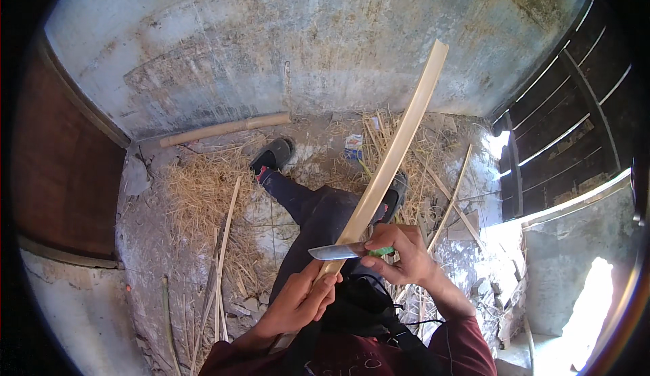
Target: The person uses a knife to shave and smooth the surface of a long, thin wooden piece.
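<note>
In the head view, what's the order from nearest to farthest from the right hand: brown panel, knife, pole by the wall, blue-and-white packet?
1. Knife: in the right hand.
2. Packet: ahead, slightly left.
3. Pole: farther left, also ahead.
4. Panel: far left.

Daylight bursts in from the right, through gaps in the dark boards (558, 129), burning patches of floor (489, 244) white! The knife blade (336, 251) gleams; the brown panel (61, 180) sits in gloom. Straight edges bow toward a black rim, rainbow flare lower right.
</note>
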A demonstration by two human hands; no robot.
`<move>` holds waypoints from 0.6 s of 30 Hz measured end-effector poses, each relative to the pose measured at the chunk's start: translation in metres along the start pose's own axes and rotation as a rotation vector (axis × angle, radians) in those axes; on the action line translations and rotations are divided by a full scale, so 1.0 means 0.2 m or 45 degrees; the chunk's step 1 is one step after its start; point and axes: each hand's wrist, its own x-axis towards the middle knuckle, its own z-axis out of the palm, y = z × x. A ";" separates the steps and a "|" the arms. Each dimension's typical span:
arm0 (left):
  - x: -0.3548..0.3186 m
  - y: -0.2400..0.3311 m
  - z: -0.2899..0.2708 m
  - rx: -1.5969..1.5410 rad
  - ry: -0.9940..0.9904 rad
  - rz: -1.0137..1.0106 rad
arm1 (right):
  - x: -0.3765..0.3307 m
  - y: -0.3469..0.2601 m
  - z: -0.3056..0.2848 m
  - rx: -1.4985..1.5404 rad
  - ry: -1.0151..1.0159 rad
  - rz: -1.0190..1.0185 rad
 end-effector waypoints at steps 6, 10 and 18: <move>0.00 -0.01 -0.01 -0.018 -0.063 -0.002 | 0.00 0.02 0.04 -0.072 0.123 -0.141; 0.00 0.01 -0.01 0.001 -0.045 -0.002 | 0.00 0.03 0.06 -0.137 0.221 -0.226; -0.01 -0.02 -0.02 -0.094 -0.152 -0.109 | -0.01 0.01 0.07 -0.190 0.293 -0.285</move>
